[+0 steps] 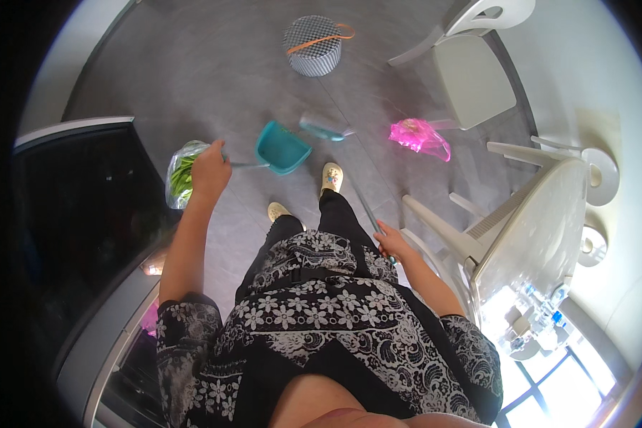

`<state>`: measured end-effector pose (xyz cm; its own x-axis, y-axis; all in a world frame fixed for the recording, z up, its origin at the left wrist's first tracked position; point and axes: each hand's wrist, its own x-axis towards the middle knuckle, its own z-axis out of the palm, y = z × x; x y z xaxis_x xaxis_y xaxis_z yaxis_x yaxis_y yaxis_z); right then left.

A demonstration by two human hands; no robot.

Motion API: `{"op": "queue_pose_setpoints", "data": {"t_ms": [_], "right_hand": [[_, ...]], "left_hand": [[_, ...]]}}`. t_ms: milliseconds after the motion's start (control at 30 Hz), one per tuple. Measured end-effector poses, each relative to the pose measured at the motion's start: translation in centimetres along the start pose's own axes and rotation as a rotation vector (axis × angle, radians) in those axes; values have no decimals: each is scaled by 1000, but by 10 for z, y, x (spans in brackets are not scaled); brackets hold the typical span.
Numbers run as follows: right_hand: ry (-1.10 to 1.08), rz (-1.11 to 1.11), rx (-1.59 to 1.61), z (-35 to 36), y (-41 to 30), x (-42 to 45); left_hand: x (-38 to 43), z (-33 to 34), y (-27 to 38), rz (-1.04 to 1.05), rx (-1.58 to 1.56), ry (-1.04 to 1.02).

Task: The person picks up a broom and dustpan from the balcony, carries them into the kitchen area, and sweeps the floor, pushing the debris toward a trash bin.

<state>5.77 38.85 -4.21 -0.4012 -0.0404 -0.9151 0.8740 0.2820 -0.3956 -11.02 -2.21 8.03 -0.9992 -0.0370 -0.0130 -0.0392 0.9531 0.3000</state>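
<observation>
My left hand (212, 170) grips the thin handle of a teal dustpan (286, 150), whose pan is on the grey floor ahead of my feet. Small greenish bits show at the pan's far edge. A clear plastic bag of green vegetables (181, 176) is partly hidden behind that hand; whether the hand touches it I cannot tell. My right hand (393, 242) is closed around the grey handle of a broom (365, 202). The blurred broom head (325, 128) lies just right of the dustpan, apart from it.
A pink plastic bag (414, 136) lies on the floor to the right, near a white chair (473, 80). Farther ahead stands a checked round basket (313, 48) with an orange strap. A white table (535, 230) is at my right, a glossy black-fronted unit (85, 214) at my left.
</observation>
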Motion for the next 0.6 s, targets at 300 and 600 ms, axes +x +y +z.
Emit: {"op": "queue_pose_setpoints", "data": {"t_ms": [300, 600], "right_hand": [[-106, -135, -158, -31, -48, -37], [122, -223, -161, -5, -72, 42]], "left_hand": [[-15, -5, -8, -61, -77, -19], [-76, 0, -29, -117, -144, -8]]}}
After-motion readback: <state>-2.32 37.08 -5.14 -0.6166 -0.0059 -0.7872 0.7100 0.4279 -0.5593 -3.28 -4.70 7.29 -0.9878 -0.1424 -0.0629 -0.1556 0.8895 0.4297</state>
